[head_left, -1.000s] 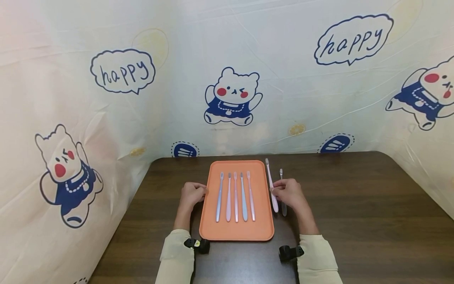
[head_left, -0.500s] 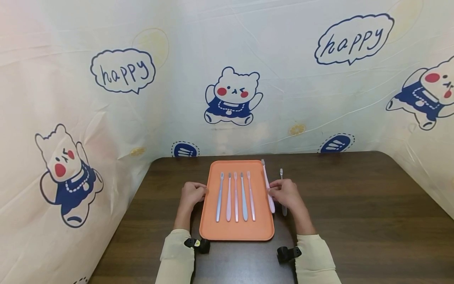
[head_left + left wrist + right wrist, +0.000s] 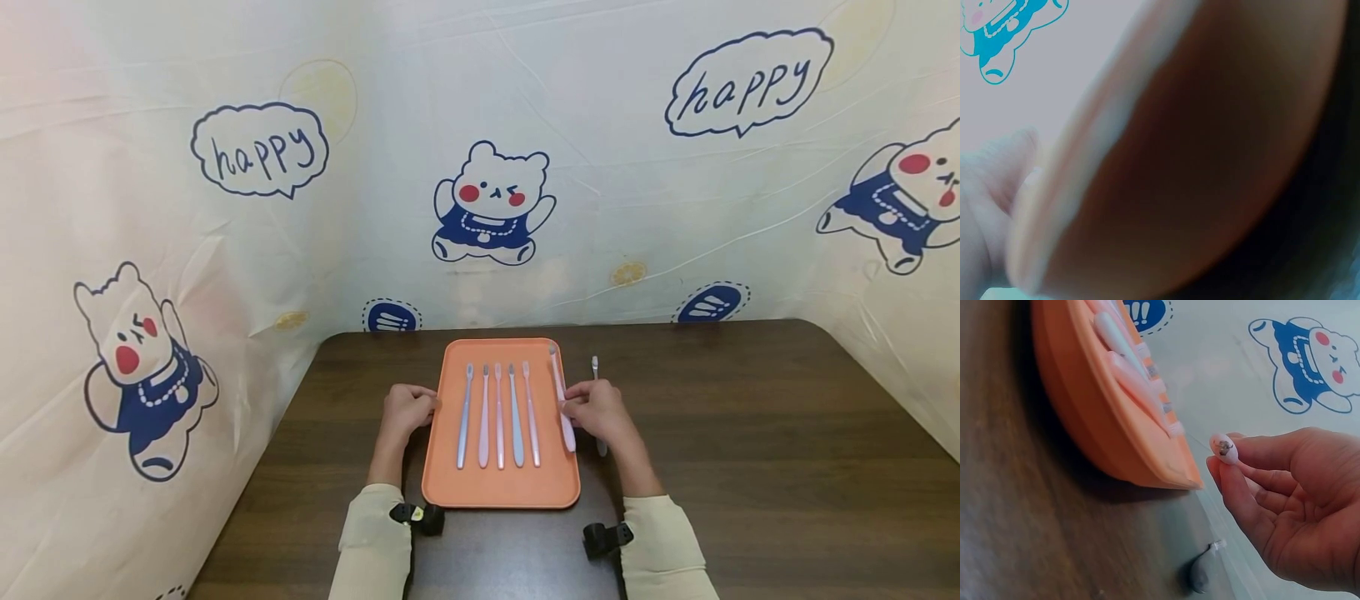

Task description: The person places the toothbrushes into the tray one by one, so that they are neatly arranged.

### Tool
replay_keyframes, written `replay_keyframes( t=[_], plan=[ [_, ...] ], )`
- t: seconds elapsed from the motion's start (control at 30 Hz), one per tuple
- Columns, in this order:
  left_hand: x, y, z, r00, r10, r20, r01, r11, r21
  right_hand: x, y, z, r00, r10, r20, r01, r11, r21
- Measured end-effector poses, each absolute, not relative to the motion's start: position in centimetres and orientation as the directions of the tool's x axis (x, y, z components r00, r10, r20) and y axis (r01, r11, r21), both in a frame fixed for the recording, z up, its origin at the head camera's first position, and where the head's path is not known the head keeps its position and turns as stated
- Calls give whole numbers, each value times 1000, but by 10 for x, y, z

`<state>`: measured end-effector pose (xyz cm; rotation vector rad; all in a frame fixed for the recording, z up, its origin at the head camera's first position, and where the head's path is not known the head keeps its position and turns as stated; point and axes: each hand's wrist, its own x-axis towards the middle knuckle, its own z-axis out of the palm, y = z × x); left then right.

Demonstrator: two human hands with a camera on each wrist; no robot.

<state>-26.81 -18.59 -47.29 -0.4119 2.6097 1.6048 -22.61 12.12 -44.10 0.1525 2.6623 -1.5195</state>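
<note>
My right hand (image 3: 602,414) pinches a pink toothbrush (image 3: 568,437) between thumb and fingertips, over the right rim of the orange tray (image 3: 501,493). In the right wrist view the butt of that toothbrush (image 3: 1223,449) points at the camera, held apart from the tray wall. Several blue and pink toothbrushes (image 3: 517,437) lie side by side on the tray, heads toward the back. My left hand (image 3: 408,408) grips the tray's left rim. In the left wrist view the tray (image 3: 1166,187) looms blurred and covers part of that hand.
A dark grey toothbrush (image 3: 595,365) lies on the brown wooden table (image 3: 757,450) right of the tray, partly hidden by my right hand. Behind the table hangs a pale curtain (image 3: 360,217) printed with bears. Black wrist cameras (image 3: 606,540) sit at both sleeves.
My right hand has carried the pink toothbrush leftward, from beside the tray to over its right rim. My left hand, the tray and the toothbrushes on it have stayed put.
</note>
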Motion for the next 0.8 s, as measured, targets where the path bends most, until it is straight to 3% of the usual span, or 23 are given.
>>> replay_keyframes(
  t=[0.8],
  plan=[
    [-267,-186,-472,-962,-203,-186,-257,426,868,-224,104,-448,-996,39,-86,91,620,-779]
  ],
)
